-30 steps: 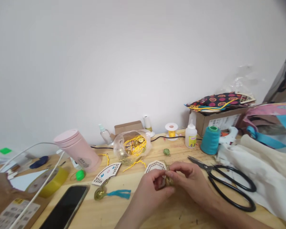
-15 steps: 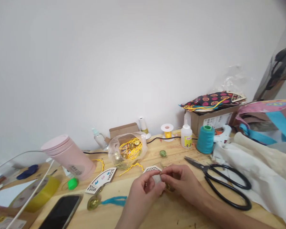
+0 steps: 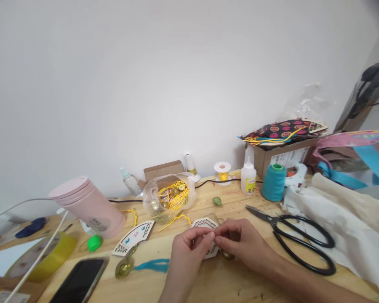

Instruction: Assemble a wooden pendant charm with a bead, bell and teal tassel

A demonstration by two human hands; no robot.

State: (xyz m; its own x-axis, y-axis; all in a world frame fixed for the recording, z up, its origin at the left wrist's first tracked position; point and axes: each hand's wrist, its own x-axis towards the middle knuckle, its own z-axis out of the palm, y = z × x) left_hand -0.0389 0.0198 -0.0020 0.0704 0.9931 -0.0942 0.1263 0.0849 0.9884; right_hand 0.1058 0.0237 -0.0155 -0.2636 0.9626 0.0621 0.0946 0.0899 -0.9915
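My left hand (image 3: pixel 191 250) and my right hand (image 3: pixel 240 240) meet fingertip to fingertip, each in a pinch. A thin green thread (image 3: pixel 220 219) runs to their fingertips; the pinched part is mostly hidden. Under the fingers lies a white wooden lattice piece (image 3: pixel 205 223), partly covered by my left hand. A brass-coloured bell (image 3: pixel 227 255) shows below my right fingers. To the left lies a fan-shaped wooden piece (image 3: pixel 135 238) with small coloured figures, beside another bell (image 3: pixel 124 268) with a blue tassel (image 3: pixel 152 265).
Large black-handled scissors (image 3: pixel 276 220) lie right of my hands, near white cloth (image 3: pixel 328 219). Behind stand a glue bottle (image 3: pixel 248 179), a teal thread cone (image 3: pixel 273 183) and a bag of bells and yellow cords (image 3: pixel 173 195). A phone (image 3: pixel 80 280) and pink tumbler (image 3: pixel 91 206) are left.
My left thumb has come up to my right fingertips, closing the gap between the hands. More of the lattice piece shows beneath them. The view has shifted slightly.
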